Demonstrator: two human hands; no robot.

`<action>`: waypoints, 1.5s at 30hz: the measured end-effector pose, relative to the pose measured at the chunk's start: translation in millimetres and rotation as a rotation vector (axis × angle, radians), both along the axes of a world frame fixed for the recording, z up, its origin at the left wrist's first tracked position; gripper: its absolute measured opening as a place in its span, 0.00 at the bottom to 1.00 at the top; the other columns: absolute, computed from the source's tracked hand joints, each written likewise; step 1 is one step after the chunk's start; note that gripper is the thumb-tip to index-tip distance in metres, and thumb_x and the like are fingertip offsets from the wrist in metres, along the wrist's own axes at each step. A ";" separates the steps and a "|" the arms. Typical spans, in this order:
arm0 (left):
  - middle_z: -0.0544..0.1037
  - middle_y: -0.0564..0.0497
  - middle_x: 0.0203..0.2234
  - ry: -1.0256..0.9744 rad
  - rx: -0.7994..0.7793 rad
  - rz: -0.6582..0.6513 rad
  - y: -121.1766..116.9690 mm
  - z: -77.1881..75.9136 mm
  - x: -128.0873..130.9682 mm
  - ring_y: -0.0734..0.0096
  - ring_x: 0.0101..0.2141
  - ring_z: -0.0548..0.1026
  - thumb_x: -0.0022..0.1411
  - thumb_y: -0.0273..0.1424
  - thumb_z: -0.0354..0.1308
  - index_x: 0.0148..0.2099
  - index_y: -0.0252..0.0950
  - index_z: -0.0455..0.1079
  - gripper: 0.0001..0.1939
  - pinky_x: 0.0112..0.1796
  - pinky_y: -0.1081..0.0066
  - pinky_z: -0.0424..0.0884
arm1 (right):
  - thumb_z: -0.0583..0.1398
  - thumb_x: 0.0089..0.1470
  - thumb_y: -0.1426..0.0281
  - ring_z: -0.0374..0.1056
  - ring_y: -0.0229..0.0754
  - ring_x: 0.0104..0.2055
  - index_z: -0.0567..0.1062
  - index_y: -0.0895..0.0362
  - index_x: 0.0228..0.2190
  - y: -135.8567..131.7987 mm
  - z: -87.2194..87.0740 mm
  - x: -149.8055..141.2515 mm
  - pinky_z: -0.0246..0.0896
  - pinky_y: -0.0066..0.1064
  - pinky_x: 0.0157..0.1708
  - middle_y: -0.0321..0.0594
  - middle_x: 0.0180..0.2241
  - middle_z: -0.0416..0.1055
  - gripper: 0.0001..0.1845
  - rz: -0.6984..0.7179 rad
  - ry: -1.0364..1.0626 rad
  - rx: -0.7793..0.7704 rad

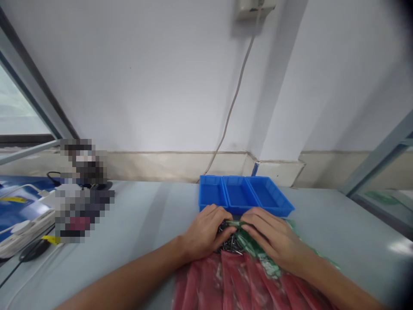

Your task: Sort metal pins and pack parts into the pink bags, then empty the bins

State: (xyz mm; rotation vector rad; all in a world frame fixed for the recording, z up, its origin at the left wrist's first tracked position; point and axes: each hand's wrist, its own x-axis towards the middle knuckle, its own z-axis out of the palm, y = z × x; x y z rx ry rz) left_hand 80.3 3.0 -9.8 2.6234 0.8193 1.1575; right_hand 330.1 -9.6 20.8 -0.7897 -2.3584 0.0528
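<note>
In the head view, my left hand [208, 232] and my right hand [279, 239] face each other at the table's front middle. Both are closed, pinching a green, see-through plastic bag [251, 245] by its upper edge. Between and below my fingers lies a heap of small dark metal pieces [234, 246], slim like nails or screws; their exact kind is too small to tell. Closest to me, red plastic strips or bags [226, 284] spread under my wrists. Just beyond my fingertips stand three blue bins: a left bin [212, 196], a middle bin [240, 196] and a right bin [270, 193].
A grey-blue tabletop [142, 224] runs back to a white wall [155, 86]. On the left are a white power strip [29, 228], cables and a black computer mouse [35, 249], beside a blurred-out patch. A cable [237, 92] hangs down the wall behind the bins.
</note>
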 end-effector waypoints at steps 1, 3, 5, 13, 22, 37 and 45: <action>0.79 0.48 0.39 0.002 0.002 0.004 0.0 0.1 0.1 0.62 0.39 0.72 0.79 0.37 0.50 0.49 0.37 0.67 0.09 0.43 0.64 0.68 | 0.55 0.73 0.71 0.76 0.47 0.44 0.75 0.55 0.48 0.4 -0.1 0.1 0.72 0.37 0.45 0.44 0.42 0.78 0.09 0.001 0.005 0.001; 0.79 0.48 0.39 0.006 0.001 0.005 -0.3 0.9 0.2 0.62 0.39 0.72 0.80 0.37 0.50 0.49 0.37 0.67 0.10 0.43 0.64 0.68 | 0.55 0.73 0.71 0.75 0.47 0.44 0.75 0.55 0.48 0.8 -0.2 0.2 0.72 0.37 0.45 0.44 0.42 0.78 0.09 0.009 0.010 0.005; 0.79 0.47 0.40 0.015 0.002 -0.002 -0.6 2.0 0.4 0.62 0.39 0.72 0.80 0.37 0.50 0.50 0.37 0.68 0.10 0.44 0.64 0.68 | 0.55 0.73 0.72 0.75 0.47 0.44 0.75 0.55 0.48 0.7 -0.2 0.3 0.71 0.38 0.46 0.45 0.42 0.78 0.08 0.012 0.012 0.012; 0.79 0.47 0.40 0.020 0.064 -0.010 0.6 1.6 1.6 0.63 0.39 0.72 0.80 0.32 0.50 0.48 0.36 0.68 0.08 0.42 0.65 0.67 | 0.57 0.73 0.68 0.75 0.47 0.44 0.74 0.54 0.48 -0.2 0.2 -1.4 0.71 0.38 0.46 0.43 0.42 0.77 0.07 0.011 -0.007 -0.021; 0.80 0.47 0.41 0.021 0.026 -0.028 -0.3 2.5 0.7 0.63 0.40 0.73 0.80 0.34 0.50 0.49 0.36 0.68 0.08 0.44 0.64 0.68 | 0.55 0.74 0.70 0.74 0.45 0.40 0.75 0.55 0.44 -1.4 4.6 -2.9 0.70 0.38 0.46 0.41 0.39 0.78 0.09 0.014 -0.020 0.028; 0.79 0.46 0.40 0.019 0.031 -0.030 -1.3 5.5 0.0 0.63 0.40 0.73 0.80 0.33 0.49 0.50 0.36 0.68 0.09 0.44 0.64 0.69 | 0.54 0.74 0.70 0.75 0.45 0.42 0.77 0.55 0.45 -1.2 7.5 -2.8 0.70 0.40 0.48 0.43 0.41 0.80 0.11 0.026 -0.053 0.067; 0.79 0.47 0.39 0.025 0.027 -0.008 -0.8 5.4 1.9 0.64 0.39 0.73 0.81 0.33 0.46 0.48 0.37 0.69 0.11 0.42 0.65 0.70 | 0.54 0.74 0.68 0.75 0.46 0.42 0.77 0.54 0.46 -0.5 4.4 -2.5 0.70 0.40 0.48 0.42 0.41 0.80 0.11 0.017 -0.085 0.061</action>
